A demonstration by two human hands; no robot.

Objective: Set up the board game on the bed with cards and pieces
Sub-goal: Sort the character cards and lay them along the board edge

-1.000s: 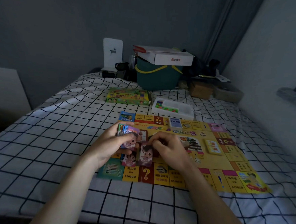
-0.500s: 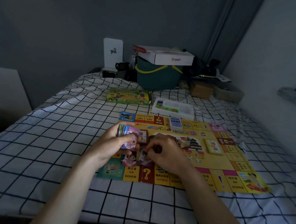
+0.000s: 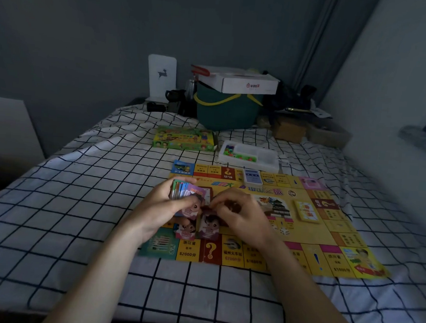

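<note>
Room: dim, with grey walls and a bed (image 3: 83, 202) under a white sheet with black checks.
Board: yellow game board (image 3: 327, 235) lying flat on the bed, just right of the middle.
Left hand (image 3: 163, 208): at 9 o'clock of the board, curled round a thick stack of cards (image 3: 183, 192), thumb on the top card.
Right hand (image 3: 238, 213): just beside the left one, fingers bent and pinching at the top card of the stack; hard to tell more in the dark.
Picture cards (image 3: 199, 227): two with cartoon faces, lying side by side on the board at 6 o'clock of the hands.
Blue deck (image 3: 252, 176): on the board's far edge, at 12 o'clock.
Yellow deck (image 3: 306, 211): on the board at 3 o'clock.
Dice (image 3: 284, 230): small white ones near the board's middle.
Game box (image 3: 184, 138): green and yellow, on the sheet past the board at 11 o'clock.
Tray of pieces (image 3: 251, 156): white, with small bright bits inside, just right of the game box.
Green basket (image 3: 225, 111): far back at 12 o'clock, with a white carton (image 3: 237, 82) on top.
</note>
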